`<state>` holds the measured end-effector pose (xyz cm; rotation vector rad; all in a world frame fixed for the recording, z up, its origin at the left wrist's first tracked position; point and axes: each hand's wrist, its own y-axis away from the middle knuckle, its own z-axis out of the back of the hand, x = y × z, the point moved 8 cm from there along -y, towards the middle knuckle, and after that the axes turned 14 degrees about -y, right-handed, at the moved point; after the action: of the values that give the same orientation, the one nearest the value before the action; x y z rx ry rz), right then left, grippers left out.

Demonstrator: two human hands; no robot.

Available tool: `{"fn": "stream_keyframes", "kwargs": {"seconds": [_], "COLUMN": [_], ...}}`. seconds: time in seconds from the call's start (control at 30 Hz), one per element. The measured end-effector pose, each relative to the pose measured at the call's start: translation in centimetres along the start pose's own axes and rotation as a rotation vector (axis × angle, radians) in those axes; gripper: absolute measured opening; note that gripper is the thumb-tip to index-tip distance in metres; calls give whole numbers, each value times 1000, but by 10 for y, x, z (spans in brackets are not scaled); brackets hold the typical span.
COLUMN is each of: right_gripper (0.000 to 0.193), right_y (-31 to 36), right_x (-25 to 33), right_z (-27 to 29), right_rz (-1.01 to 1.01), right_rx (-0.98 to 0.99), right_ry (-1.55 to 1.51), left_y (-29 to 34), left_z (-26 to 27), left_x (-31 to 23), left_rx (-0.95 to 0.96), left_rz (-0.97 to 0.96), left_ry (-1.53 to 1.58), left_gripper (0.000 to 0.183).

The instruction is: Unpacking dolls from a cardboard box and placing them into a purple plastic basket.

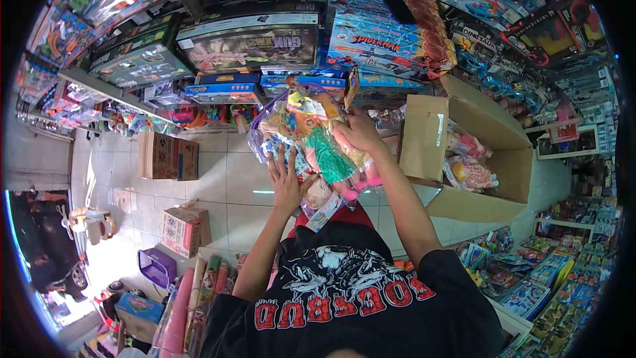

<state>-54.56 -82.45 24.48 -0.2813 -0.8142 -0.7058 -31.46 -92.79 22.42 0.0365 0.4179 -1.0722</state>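
Observation:
In front of me is a pile of dolls in clear plastic bags (pixel 308 119), with a green skirt, pink feet and a blue patterned dress showing through. My left hand (pixel 286 182) lies over the near left of the pile, its fingers spread on the plastic. On the far right side my right hand (pixel 359 132) is closed round a bagged doll (pixel 344 152), though its fingertips are partly hidden. A purple rim (pixel 252 139) curves along the pile's left edge; what it belongs to is mostly covered. A small card tag (pixel 326 215) hangs at the near end.
An open cardboard box (pixel 507 189) at my right holds more bagged dolls (pixel 469 171). Shelves of boxed toys (pixel 248 43) rise ahead. Cartons (pixel 169 157) and a purple basket (pixel 158 266) stand on the tiled floor to the left. Packaged toys (pixel 530 285) fill the right side.

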Motion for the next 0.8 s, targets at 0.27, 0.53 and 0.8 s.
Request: {"fn": "stream_keyframes", "kwargs": {"seconds": [0.27, 0.53, 0.8], "right_gripper": [50, 37, 31], "right_y": [-22, -18, -1], "right_x": [-61, 15, 0], "right_z": [-10, 4, 8], "right_rz": [-65, 50, 25], "right_rx": [-28, -222, -224], "right_ry": [-272, 145, 213], "left_y": [-6, -7, -16], "left_z": [4, 0, 7], "left_x": [-8, -4, 6], "left_rx": [-48, -112, -87], "left_rz": [40, 77, 23], "left_ry": [-62, -105, -31], "left_gripper": [84, 76, 70]}}
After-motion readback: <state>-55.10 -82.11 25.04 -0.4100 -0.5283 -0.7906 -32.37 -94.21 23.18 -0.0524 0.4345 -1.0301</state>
